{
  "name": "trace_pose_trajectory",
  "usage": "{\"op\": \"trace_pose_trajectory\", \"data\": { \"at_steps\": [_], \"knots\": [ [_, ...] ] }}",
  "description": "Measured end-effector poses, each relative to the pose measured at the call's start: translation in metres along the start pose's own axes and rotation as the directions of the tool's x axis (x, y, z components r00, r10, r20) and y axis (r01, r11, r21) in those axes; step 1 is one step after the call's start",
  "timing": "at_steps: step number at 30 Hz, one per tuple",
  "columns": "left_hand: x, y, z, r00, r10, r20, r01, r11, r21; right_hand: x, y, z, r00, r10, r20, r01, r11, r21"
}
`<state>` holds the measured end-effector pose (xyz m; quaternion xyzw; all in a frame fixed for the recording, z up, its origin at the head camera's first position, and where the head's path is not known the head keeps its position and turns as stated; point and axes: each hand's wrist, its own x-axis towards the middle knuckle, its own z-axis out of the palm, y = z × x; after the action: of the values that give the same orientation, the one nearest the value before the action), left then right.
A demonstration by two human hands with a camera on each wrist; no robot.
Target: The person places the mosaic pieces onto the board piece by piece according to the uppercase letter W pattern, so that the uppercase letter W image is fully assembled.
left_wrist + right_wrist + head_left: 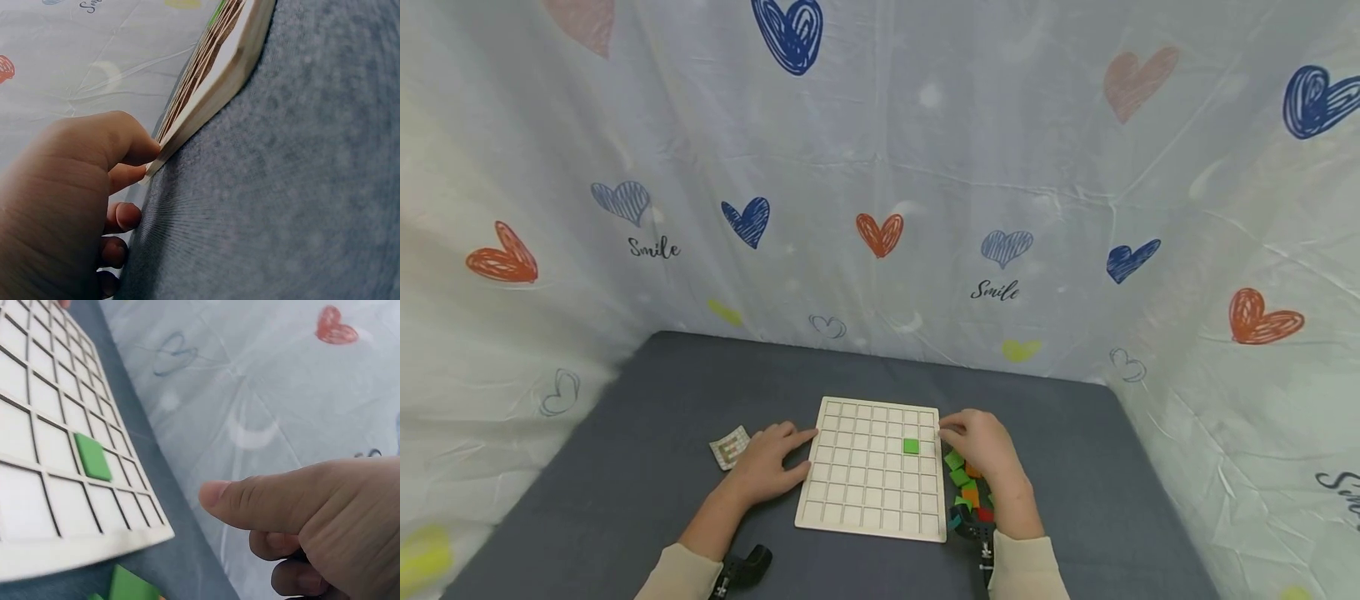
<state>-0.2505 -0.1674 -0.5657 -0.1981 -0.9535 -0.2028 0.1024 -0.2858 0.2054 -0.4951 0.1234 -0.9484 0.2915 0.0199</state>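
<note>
A pale wooden grid board (pixel 872 527) lies on the dark cloth, one green square tile (pixel 911 447) in a cell at its upper right. At the board's left edge is my left hand (pixel 763 462); its thumb and index finger touch the rim (pixel 206 103), spread apart. My right hand (pixel 988 446) is by the upper right edge, fingers pointing toward the board. In the right wrist view its thumb is straight, other fingers are partly hidden, and no tile shows in it. Whether it touches the rim is hard to tell.
Below and beside the right hand lies a loose pile of green, orange and red tiles (pixel 970 497), partly covered by the wrist. A small patterned card (pixel 730 447) lies left of the left hand. A white curtain (pixel 880 317) with printed hearts hangs around the table.
</note>
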Motion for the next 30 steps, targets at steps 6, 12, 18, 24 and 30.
{"op": "trace_pose_trajectory", "data": {
  "at_steps": [6, 12, 18, 24, 30],
  "knots": [
    [0.000, 0.000, 0.000, 1.000, 0.005, 0.001, -0.005, 1.000, -0.002, -0.003, 0.015, -0.017, 0.996, 0.086, -0.008, -0.085, 0.996, 0.033],
    [-0.001, 0.001, -0.002, 1.000, 0.004, 0.006, -0.004, 1.000, -0.008, -0.005, 0.033, -0.027, 0.990, 0.142, -0.015, -0.141, 0.988, 0.063],
    [-0.001, 0.002, -0.003, 1.000, 0.007, 0.000, -0.007, 1.000, -0.017, -0.007, 0.054, -0.028, 0.979, 0.200, 0.038, -0.203, 0.973, 0.107],
    [0.000, 0.001, -0.002, 1.000, 0.020, -0.020, -0.020, 0.999, -0.026, -0.013, 0.065, -0.027, 0.962, 0.233, 0.144, -0.253, 0.957, 0.141],
    [0.000, 0.001, -0.003, 0.999, 0.032, -0.027, -0.033, 0.999, -0.032, -0.016, 0.069, -0.024, 0.951, 0.217, 0.220, -0.262, 0.943, 0.203]
  ]
}}
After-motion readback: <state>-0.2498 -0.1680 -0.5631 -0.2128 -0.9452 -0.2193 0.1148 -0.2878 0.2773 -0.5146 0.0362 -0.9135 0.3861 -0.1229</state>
